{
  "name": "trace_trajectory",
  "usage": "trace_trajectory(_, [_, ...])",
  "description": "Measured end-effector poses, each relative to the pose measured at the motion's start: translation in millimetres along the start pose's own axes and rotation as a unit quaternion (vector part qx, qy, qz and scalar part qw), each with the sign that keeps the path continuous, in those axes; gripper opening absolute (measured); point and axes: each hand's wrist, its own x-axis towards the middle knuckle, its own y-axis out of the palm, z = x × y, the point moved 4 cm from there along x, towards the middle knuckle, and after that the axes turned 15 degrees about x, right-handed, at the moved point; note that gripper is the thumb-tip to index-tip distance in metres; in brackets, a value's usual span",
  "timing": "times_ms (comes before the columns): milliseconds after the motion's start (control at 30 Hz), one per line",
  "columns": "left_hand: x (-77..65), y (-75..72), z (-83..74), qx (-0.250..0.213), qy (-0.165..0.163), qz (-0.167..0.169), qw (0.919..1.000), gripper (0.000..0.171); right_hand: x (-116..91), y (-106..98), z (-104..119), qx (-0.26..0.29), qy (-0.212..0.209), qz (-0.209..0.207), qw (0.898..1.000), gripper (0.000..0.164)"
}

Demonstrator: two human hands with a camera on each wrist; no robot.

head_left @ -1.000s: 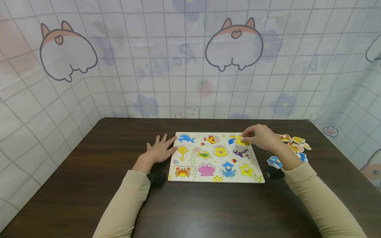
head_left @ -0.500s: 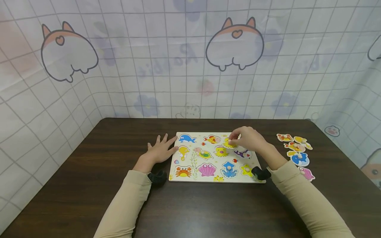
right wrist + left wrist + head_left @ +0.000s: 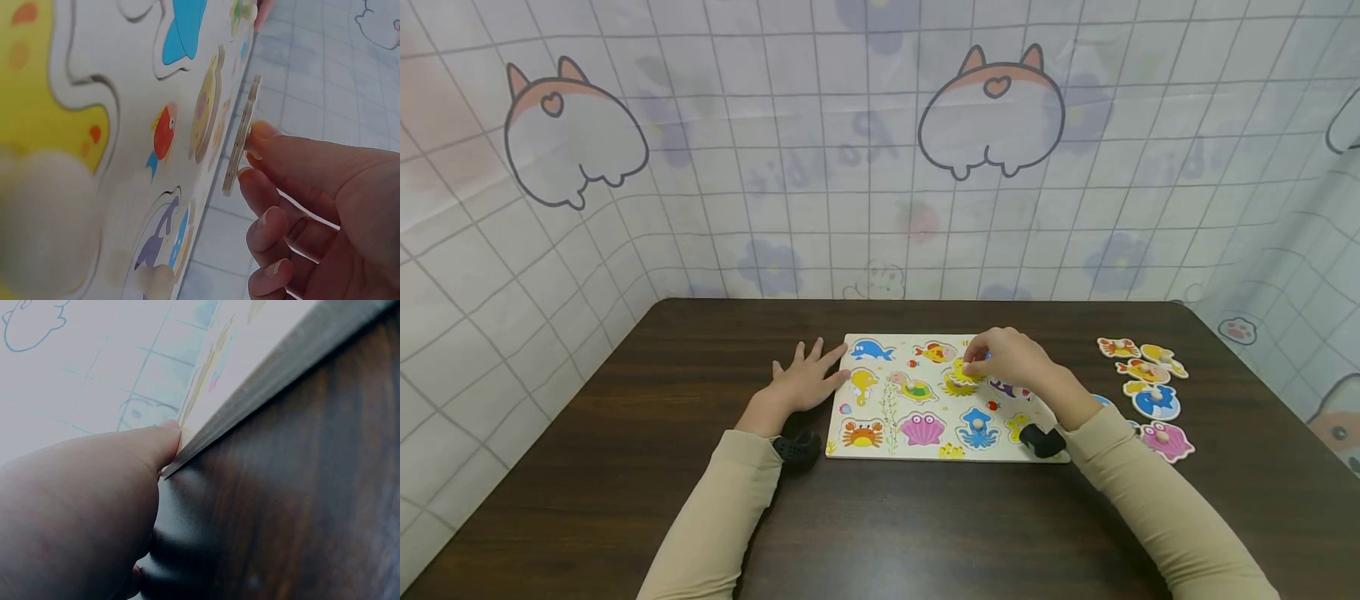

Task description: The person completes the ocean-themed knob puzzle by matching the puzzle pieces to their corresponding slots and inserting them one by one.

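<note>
Yellow piece is hanging from my right hand, thumb and forefinger pinching close on its knob, the other 3 fingers curling loosely below. Face down to the board it's going, knob towards me; edge-on in the right wrist view it's lying nearly parallel to the board, and a gap is showing there, so I'm not touching down at this instant. Straight beneath it a yellow printed figure is peeping out, partly covered. Which way the longer axis is pointing, I can't tell, with my fingers blocking the outline.

Nearby on the board, 2 knobbed pieces are sitting: a blue squid and a purple whale. My right hand is doing the close work; my left hand is resting across at the far side edge, fingers spreading, thumb touching the board.

Off to my right, loose pieces are lying on dark brown wood, the tabletop. Beyond its back edge, a white gridded curtain is hanging.
</note>
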Motion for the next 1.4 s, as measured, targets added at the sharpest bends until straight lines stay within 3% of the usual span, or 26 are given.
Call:
trace_trajectory(533, [0.3,1.4,-0.2,-0.005,0.000,0.007,1.0000,0.066,6,15,6,-0.031,0.005,0.016,0.999,0.008])
trace_trajectory(1400, [-0.9,-2.1,-1.4,-0.001,-0.001,0.002,1.0000,0.065,9,19,8,-0.042,0.019,0.025,0.999,0.008])
